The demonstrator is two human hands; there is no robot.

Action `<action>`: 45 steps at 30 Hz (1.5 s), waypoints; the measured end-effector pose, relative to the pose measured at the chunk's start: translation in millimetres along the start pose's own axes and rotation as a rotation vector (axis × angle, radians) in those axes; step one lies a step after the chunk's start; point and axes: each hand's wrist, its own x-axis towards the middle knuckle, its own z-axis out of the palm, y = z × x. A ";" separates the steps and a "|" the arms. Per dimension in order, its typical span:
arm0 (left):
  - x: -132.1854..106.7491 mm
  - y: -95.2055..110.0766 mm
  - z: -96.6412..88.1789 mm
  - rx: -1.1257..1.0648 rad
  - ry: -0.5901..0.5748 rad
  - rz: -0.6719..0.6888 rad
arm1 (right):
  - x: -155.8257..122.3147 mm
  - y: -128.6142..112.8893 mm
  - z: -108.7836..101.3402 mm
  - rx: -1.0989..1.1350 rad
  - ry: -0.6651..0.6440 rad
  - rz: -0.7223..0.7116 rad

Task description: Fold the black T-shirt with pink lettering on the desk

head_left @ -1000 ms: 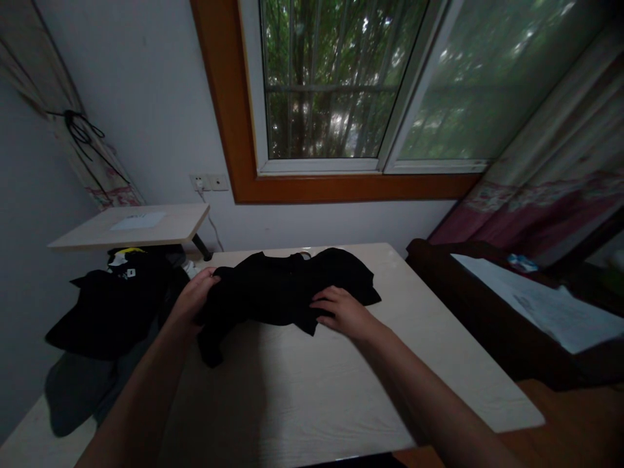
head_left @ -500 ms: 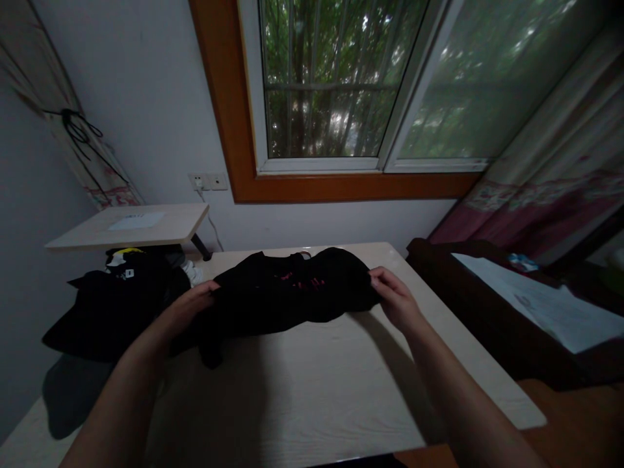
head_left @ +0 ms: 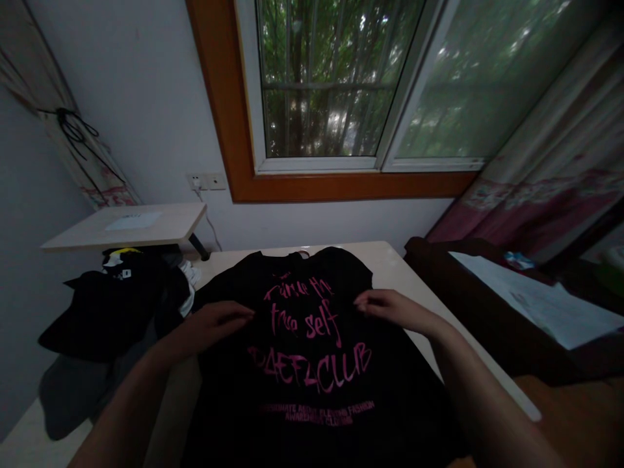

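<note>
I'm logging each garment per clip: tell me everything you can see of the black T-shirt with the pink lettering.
The black T-shirt looks like soft knit cloth. It lies spread front-up on the pale table, collar toward the window, hem beyond the picture's near edge. Pink hand-drawn lettering covers the chest, two small printed lines below it. The left hand and right hand rest on it, one at each side of the lettering.
</note>
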 end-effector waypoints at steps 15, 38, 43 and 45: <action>-0.4 -43.1 39.9 0.463 -0.056 -0.167 | 4.2 17.2 36.6 -0.366 -0.169 0.098; 61.0 -114.1 -0.7 0.603 0.335 -0.379 | 110.6 35.4 12.3 -0.615 0.361 -0.154; 75.0 -124.1 -3.7 0.602 0.309 -0.403 | 123.6 47.6 4.5 -0.692 0.310 -0.045; 78.0 -124.3 -8.1 0.617 0.347 -0.406 | 121.9 53.1 -6.3 -0.682 0.359 -0.018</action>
